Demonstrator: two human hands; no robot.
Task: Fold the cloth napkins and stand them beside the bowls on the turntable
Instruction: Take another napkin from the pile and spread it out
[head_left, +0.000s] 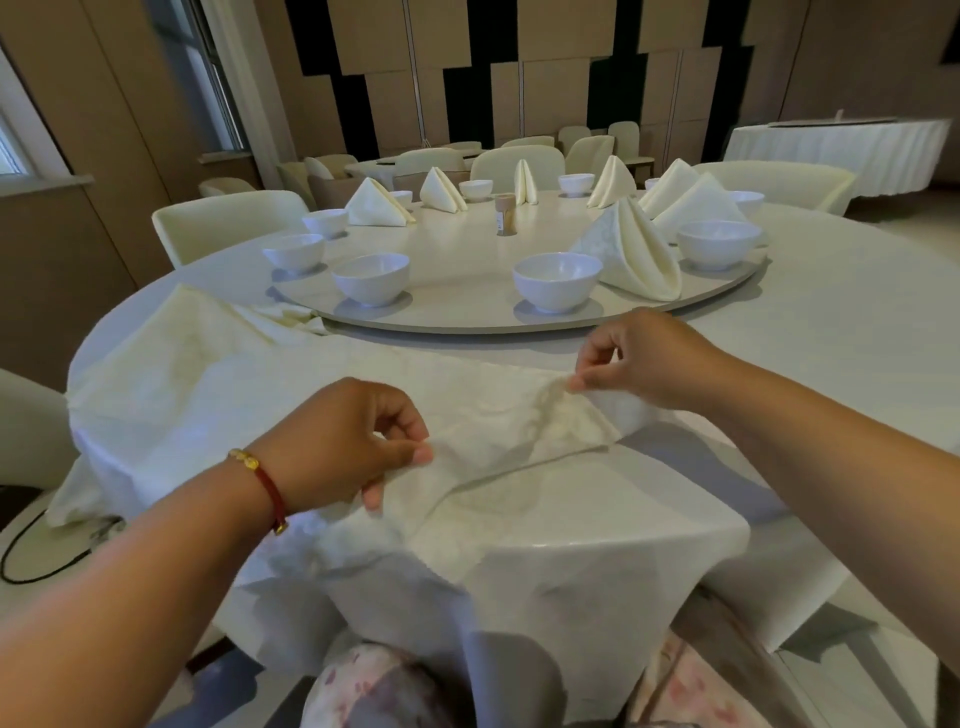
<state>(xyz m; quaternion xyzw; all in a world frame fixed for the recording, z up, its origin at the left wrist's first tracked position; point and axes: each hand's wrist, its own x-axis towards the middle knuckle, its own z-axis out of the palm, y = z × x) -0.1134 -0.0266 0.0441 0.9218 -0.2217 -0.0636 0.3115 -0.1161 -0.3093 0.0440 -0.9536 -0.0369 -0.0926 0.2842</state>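
Your left hand (343, 441) and right hand (639, 358) each pinched an edge of the cream patterned napkin (519, 436) between closed fingers, lifting a fold off the near surface (831, 332).

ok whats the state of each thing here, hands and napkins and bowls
left hand: pinching the napkin edge
right hand: pinching the opposite edge
napkin in hands: unfolded, stretched over the table edge
nearest standing napkin: folded, upright beside a bowl
spare napkins: unfolded, heaped
front bowls: upright, no napkin yet
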